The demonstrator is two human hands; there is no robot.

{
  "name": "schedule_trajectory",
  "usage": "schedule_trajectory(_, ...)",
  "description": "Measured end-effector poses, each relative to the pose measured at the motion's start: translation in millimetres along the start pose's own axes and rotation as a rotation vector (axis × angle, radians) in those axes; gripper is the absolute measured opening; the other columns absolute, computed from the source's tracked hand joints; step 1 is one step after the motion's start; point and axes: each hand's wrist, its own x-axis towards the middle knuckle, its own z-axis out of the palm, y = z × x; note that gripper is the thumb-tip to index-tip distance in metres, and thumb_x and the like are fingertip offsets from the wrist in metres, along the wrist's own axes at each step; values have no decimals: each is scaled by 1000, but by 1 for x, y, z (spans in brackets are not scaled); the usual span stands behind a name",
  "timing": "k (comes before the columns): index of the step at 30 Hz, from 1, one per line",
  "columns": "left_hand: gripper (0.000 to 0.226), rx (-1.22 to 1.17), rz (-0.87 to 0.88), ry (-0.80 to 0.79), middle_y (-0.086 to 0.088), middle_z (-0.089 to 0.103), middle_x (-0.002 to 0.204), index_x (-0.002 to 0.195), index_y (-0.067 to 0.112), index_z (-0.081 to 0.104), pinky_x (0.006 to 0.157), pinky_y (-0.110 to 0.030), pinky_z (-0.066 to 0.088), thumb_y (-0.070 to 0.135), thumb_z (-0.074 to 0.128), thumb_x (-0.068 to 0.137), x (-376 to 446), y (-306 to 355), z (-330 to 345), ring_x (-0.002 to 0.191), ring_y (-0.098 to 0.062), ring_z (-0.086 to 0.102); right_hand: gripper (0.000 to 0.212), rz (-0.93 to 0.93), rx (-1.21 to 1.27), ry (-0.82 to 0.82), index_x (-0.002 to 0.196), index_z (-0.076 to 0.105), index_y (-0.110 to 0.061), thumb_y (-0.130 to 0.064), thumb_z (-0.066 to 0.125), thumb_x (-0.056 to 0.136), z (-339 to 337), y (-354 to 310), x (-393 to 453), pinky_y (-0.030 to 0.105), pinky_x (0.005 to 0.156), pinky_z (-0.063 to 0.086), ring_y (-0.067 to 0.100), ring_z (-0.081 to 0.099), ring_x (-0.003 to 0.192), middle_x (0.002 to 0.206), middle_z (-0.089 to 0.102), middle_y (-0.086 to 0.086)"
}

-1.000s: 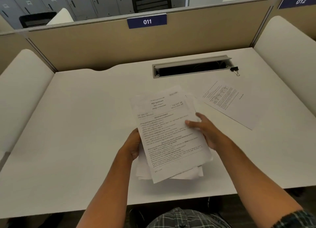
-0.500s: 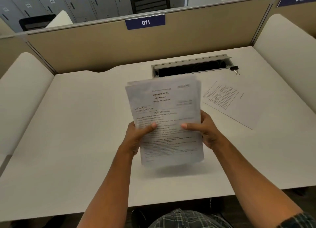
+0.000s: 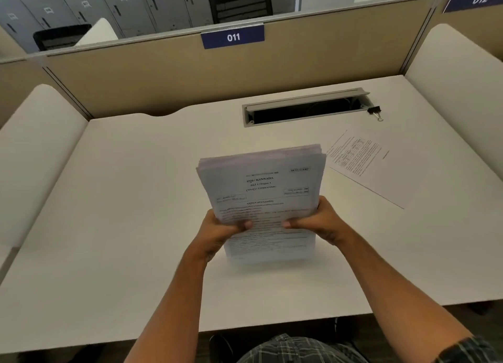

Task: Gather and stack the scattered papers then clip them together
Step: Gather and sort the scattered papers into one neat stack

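Since a second ago the thick stack of white printed papers (image 3: pixel 261 199) is standing upright on the pale desk (image 3: pixel 122 199), being squared, left hand (image 3: pixel 221 230) and right hand (image 3: pixel 317 221) clamping its sides; the loose printed sheet (image 3: pixel 364 166) (still ungathered) is lying right, nearer the right hand.

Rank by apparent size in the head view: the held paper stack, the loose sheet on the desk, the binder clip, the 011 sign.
1. Paper stack, upright and nearer the camera, which inflates it.
2. Loose sheet, probably the same paper size, but lying flat and farther off.
3. 011 sign.
4. Binder clip.
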Motion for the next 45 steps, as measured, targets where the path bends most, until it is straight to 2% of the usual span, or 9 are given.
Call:
schedule_trajectory(10,62,7,84,3,-9,74,119,120,22,72,83,-37,62,21,94,62,8,18,1,112,-28,70,53,-178,86,20,109,79,-32,-14,93,62,3,-15,10,51,84,63,37,70,111,118,75,12)
schedule_trajectory(16,58,8,66,36,-9,76,116,112,25,75,85,-44,63,23,94,57,7,12,7,110,-31,71,42,-174,60,90,96,83,-28,-6,92,61,4,-10,8,44,78,64,28,75,100,107,79,5)
schedule_trajectory(26,55,48,98,27,-1,77,115,118,30,74,82,-29,61,25,93,67,5,7,1,109,-19,72,64,-236,88,33,115,76,-38,-7,93,62,4,-8,8,44,83,64,29,71,113,114,76,1)
schedule_trajectory(29,55,83,79,123,3,77,114,119,33,73,79,-23,60,33,92,68,6,-4,1,107,-13,72,57,-155,46,39,113,77,-37,-24,98,61,5,-1,9,47,84,63,29,71,112,113,76,3)
schedule_trajectory(32,48,84,42,221,-1,79,108,107,26,79,78,-28,62,40,94,64,10,-9,-7,101,-18,76,42,-58,14,66,101,83,-33,-58,89,68,-4,-4,18,30,79,62,20,77,101,106,80,-2)
schedule_trajectory(35,47,49,-51,249,-7,80,105,102,17,80,76,-41,66,42,95,65,9,-15,-16,95,-29,78,52,34,-199,313,91,83,-22,-69,61,89,-18,-2,40,31,76,60,26,77,96,98,81,0)
schedule_trajectory(38,48,62,-121,316,-7,81,103,106,10,76,72,-44,66,35,93,69,6,-26,-23,90,-32,79,68,314,-771,634,123,72,-13,-71,61,89,-34,15,59,39,92,52,29,64,119,125,70,8)
schedule_trajectory(41,53,40,-191,382,-6,81,101,111,8,74,72,-45,66,33,94,68,2,-36,-25,88,-29,80,89,542,-1079,666,136,54,-5,-76,65,82,-39,27,64,46,97,48,36,52,126,136,55,18)
schedule_trajectory(45,43,19,-240,431,-4,82,98,108,10,73,66,-38,65,26,92,73,-1,-43,-30,84,-27,80,97,537,-1254,632,141,44,1,-68,74,80,-35,36,71,43,95,50,35,51,125,137,52,20)
